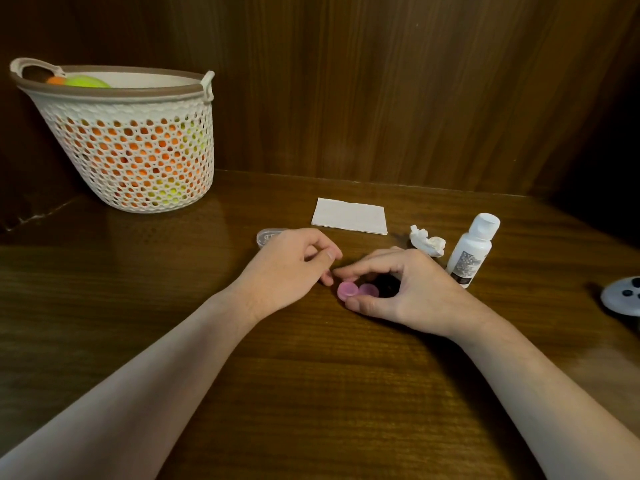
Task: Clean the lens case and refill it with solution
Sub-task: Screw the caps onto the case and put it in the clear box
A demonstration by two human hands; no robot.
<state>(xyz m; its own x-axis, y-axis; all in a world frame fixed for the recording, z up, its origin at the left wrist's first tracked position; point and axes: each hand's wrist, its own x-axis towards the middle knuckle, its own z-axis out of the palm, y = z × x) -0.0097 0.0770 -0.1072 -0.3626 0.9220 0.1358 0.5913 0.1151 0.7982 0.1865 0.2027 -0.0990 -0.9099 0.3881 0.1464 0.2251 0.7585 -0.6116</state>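
Right hand (408,289): curled over the pink lens case (356,292), thumb and fingers pinching it on the table (311,375).
Left hand (287,268): loosely curled, just beside the case.
Bottle (472,249): upright, right of a crumpled tissue (427,241).
Napkin (349,215): flat, behind the hands.
Basket (128,140): far left.

A white perforated basket (131,150) with a brown rim, holding orange and yellow-green balls (86,81), stands at the back left of the wooden table (311,393), against dark wood panelling (381,81), while a grey controller (621,296) with dark buttons lies at the right edge.
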